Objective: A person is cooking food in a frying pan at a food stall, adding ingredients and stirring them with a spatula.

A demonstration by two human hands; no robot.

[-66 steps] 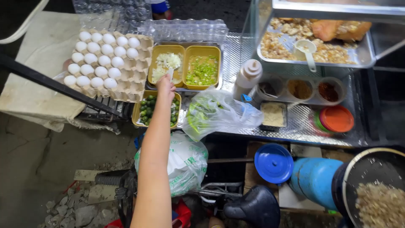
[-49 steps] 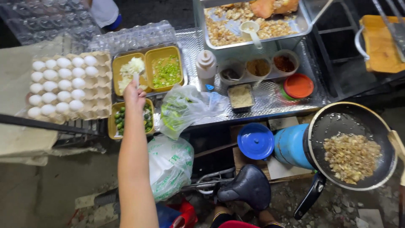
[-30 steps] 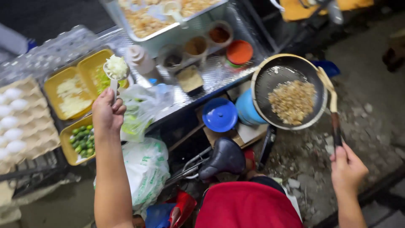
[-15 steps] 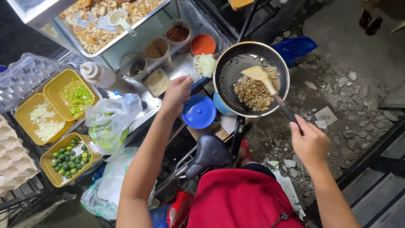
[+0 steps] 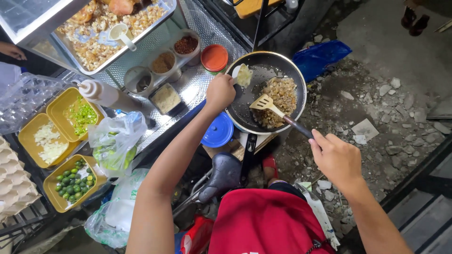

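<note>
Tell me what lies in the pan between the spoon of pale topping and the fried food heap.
Head view: only bare dark pan surface separates spoon from heap; the spatula blade sits lower, at the heap's edge.

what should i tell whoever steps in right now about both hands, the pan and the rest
Left hand: at the rim of the black pan, holding a spoon of pale chopped bits over it.
Right hand: grip shut on the spatula handle, blade resting at the edge of the fried food.
Done: browned food is in the pan, heaped on one side.
Left: the spoonful is not yet in the pan.
Nearby: yellow trays of toppings, spice cups, squeeze bottle.
</note>
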